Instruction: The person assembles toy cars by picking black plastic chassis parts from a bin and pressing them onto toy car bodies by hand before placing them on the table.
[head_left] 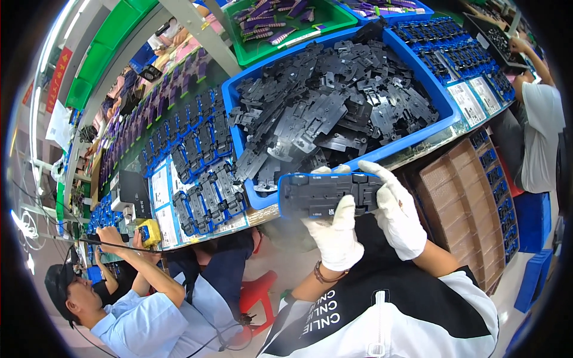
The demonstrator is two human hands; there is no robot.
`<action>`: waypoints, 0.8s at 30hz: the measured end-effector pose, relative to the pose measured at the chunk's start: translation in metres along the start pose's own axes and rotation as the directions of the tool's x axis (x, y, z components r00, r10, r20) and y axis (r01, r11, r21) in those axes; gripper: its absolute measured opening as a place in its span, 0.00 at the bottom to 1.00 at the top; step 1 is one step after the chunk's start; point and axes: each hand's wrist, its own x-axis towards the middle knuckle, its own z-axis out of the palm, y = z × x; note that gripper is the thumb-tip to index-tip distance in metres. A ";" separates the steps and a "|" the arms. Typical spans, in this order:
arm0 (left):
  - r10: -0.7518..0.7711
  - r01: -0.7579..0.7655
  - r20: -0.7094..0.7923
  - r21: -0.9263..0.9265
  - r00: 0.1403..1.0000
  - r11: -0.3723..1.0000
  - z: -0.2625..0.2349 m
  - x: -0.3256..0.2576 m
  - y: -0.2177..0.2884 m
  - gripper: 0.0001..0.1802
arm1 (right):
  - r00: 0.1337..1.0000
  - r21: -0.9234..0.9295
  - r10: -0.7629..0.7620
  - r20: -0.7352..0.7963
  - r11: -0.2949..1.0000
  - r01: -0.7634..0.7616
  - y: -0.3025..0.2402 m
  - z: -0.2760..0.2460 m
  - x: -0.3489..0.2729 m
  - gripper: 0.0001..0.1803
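In front of my chest I hold a toy car (316, 194), its black underside facing up and a blue edge showing round it. My left hand (335, 243), in a white glove, grips it from below, the thumb pressed on the black chassis. My right hand (399, 221), also gloved, is closed round the car's right end. Just beyond the car stands a large blue bin (427, 136) heaped with loose black chassis plates (322, 116). The blue body's upper side is turned away and hidden.
Rows of toy cars (206, 197) lie left of the bin, more (444, 51) at the far right. A green crate (334, 24) of purple parts stands behind. A brown divided tray (462, 203) is at my right. Co-workers sit on the left (143, 322) and right (540, 131).
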 end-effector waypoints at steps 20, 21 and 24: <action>-0.033 0.035 0.023 -0.061 0.999 0.998 0.004 -0.003 0.002 0.29 | 1.000 0.012 -0.012 0.008 1.000 0.012 -0.008 -0.004 0.000 0.23; -0.020 0.021 0.014 -0.055 1.000 0.998 0.001 -0.003 0.004 0.29 | 1.000 0.017 -0.006 0.023 1.000 0.006 -0.006 -0.001 0.001 0.23; -0.074 0.079 -0.083 0.060 0.994 0.995 -0.001 -0.005 0.011 0.33 | 0.997 -0.273 -0.035 -0.065 0.962 0.016 0.002 0.002 0.004 0.22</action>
